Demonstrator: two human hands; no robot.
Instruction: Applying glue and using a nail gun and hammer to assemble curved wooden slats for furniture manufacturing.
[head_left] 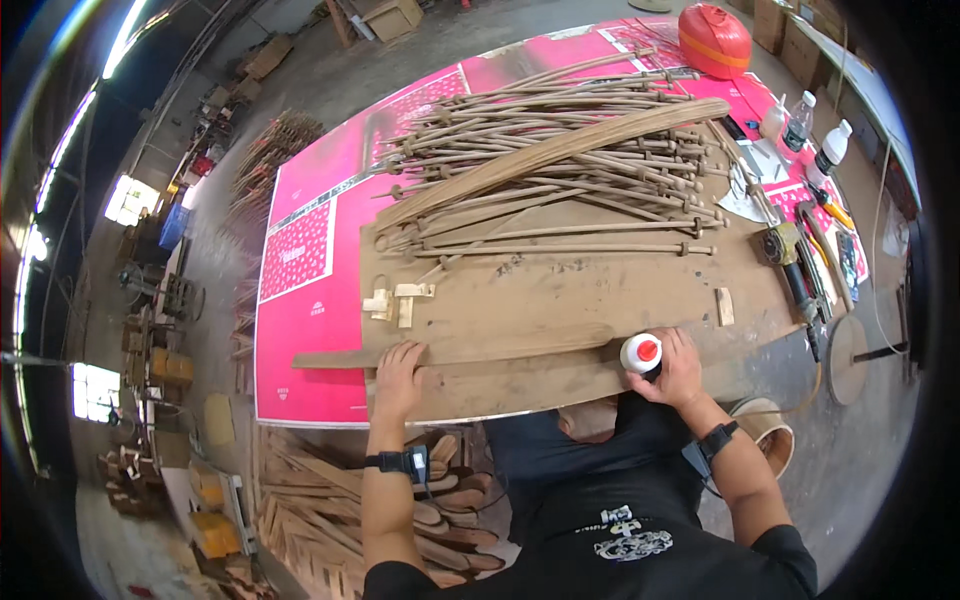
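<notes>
A long flat wooden slat [510, 345] lies along the near side of the worktable, its left end reaching over the pink covering. My left hand [398, 380] grips it toward its left end, fingers over the wood. In my right hand [676, 370] is a white squeeze bottle [636, 352] with a red cap, upright beside the slat's right end. The fingers wrap its right side, partly hidden. Beyond the slat sit small pale wood blocks [408, 292] on the left and another block [725, 306] on the right.
Thin wooden rods with knobs [560, 150] are heaped at the back, a curved plank [550, 150] across them. At the right are a power drill [785, 250], plastic bottles [798, 122] and a red twine ball [714, 40]. Shaped wooden pieces [440, 515] are stacked below the table's left side.
</notes>
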